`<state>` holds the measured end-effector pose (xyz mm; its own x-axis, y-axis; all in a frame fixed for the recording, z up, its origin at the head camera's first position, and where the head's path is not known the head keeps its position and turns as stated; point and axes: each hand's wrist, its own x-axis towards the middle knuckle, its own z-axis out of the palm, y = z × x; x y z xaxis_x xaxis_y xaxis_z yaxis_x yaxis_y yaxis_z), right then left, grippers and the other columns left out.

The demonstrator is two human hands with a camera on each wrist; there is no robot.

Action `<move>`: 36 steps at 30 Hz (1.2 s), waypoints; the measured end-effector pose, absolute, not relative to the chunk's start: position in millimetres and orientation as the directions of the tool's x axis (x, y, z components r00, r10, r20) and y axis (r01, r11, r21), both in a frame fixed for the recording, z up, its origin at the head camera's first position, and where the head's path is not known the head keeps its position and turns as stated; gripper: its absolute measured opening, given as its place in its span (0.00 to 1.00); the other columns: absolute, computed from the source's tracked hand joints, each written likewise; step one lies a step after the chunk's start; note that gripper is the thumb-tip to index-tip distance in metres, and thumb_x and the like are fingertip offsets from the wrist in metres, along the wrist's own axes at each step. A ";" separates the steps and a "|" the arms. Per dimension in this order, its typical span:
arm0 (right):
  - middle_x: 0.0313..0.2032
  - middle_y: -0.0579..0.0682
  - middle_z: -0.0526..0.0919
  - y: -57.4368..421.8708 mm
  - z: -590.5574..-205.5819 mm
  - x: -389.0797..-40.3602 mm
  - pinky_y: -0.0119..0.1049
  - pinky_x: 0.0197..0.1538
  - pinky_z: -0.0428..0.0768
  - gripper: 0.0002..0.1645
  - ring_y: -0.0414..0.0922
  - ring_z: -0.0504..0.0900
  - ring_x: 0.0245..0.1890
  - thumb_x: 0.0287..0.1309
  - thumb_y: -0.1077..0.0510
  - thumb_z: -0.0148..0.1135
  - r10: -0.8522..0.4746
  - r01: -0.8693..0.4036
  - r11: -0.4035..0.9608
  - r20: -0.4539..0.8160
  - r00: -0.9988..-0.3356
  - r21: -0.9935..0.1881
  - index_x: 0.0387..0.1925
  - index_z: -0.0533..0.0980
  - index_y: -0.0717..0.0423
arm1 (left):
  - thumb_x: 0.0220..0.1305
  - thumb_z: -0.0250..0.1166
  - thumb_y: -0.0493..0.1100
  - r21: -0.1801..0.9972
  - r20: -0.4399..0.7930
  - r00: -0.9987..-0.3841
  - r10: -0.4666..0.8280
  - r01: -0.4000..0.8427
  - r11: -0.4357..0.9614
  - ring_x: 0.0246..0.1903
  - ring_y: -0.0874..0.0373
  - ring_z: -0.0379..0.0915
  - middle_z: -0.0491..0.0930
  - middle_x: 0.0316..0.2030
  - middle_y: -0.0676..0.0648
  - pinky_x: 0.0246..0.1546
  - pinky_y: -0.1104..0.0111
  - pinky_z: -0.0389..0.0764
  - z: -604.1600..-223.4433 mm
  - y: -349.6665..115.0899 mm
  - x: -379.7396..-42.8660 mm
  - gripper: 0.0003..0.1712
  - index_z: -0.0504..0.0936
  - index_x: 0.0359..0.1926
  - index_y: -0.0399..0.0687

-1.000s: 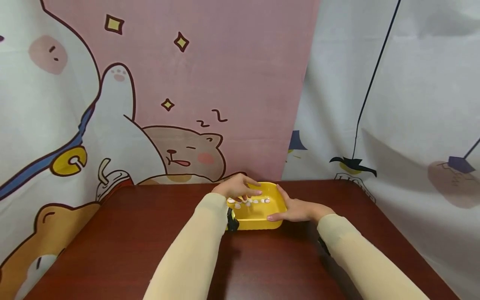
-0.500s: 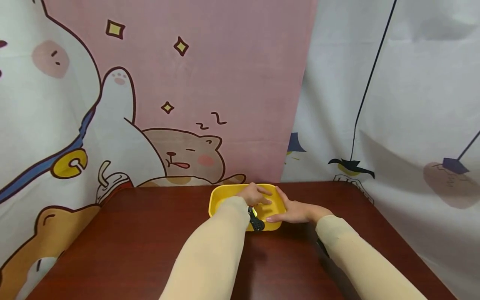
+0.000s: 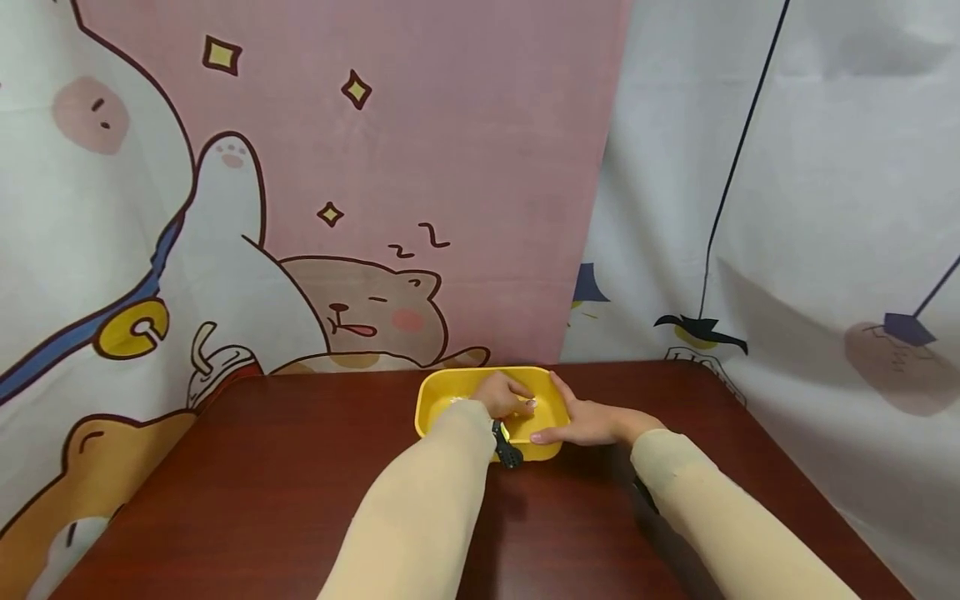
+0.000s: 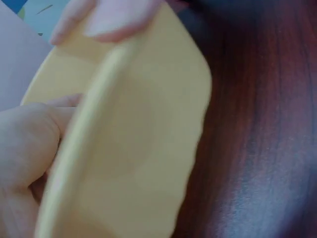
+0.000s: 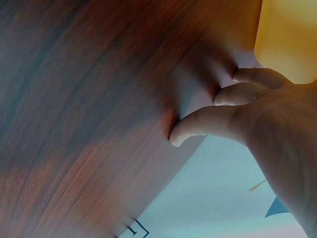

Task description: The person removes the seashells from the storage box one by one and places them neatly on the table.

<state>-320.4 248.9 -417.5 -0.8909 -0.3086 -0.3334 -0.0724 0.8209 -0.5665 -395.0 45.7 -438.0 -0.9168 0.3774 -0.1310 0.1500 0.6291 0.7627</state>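
A yellow plastic tray (image 3: 450, 379) stands near the table's back edge. My left hand (image 3: 501, 395) reaches down inside it, index finger and thumb brought together at a small whitish piece (image 3: 534, 403); the other fingers are hidden. Another white bit shows beside the left sleeve, its kind too small to tell. My right hand (image 3: 592, 422) holds the tray's right corner, thumb over the near rim and index finger along the right side. In the right wrist view its other fingers touch the tabletop outside the tray. The left wrist view has the tray wall across my left hand (image 4: 25, 153).
The dark reddish wooden table (image 3: 300, 492) extends around the tray. Behind it hangs a cartoon-printed cloth (image 3: 480, 167), close to the tray's far rim. A black wrist strap (image 3: 507, 450) on my left arm overlaps the near rim.
My left hand has moved right inside the tray, from above the row of white pieces toward the right end. Its fingers, spread before, have drawn together. My right hand stays on the corner.
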 end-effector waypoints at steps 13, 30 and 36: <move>0.69 0.59 0.77 248.1 -415.9 -321.9 0.62 0.77 0.68 0.82 0.53 0.77 0.67 0.54 0.19 0.67 -0.299 -0.057 0.814 -0.334 -0.894 -0.578 0.85 0.23 0.43 | 0.60 0.80 0.41 0.739 -0.113 -0.930 0.349 0.156 0.655 0.29 0.60 0.78 0.93 0.43 0.48 0.30 0.73 0.79 -434.9 47.3 -390.9 0.15 0.94 0.49 0.46; 0.64 0.56 0.79 246.1 -415.7 -323.0 0.61 0.77 0.69 0.83 0.50 0.79 0.65 0.53 0.18 0.67 -0.311 -0.056 0.804 -0.339 -0.888 -0.592 0.85 0.23 0.43 | 0.57 0.82 0.42 0.763 -0.113 -0.920 0.375 0.161 0.625 0.24 0.61 0.79 0.92 0.40 0.51 0.27 0.72 0.82 -451.5 44.2 -404.5 0.16 0.95 0.48 0.50; 0.74 0.62 0.72 249.0 -416.5 -320.9 0.63 0.78 0.66 0.84 0.56 0.74 0.71 0.52 0.18 0.68 -0.303 -0.039 0.799 -0.345 -0.888 -0.600 0.85 0.23 0.43 | 0.57 0.80 0.37 0.791 -0.117 -0.902 0.417 0.169 0.588 0.20 0.60 0.76 0.91 0.37 0.49 0.23 0.72 0.79 -449.7 44.3 -400.5 0.19 0.93 0.51 0.48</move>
<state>-320.9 249.0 -416.5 -0.8883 -0.3030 -0.3452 -0.0390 0.7987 -0.6005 -400.5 44.3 -449.7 -0.9016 0.4166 -0.1166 0.1692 0.5875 0.7913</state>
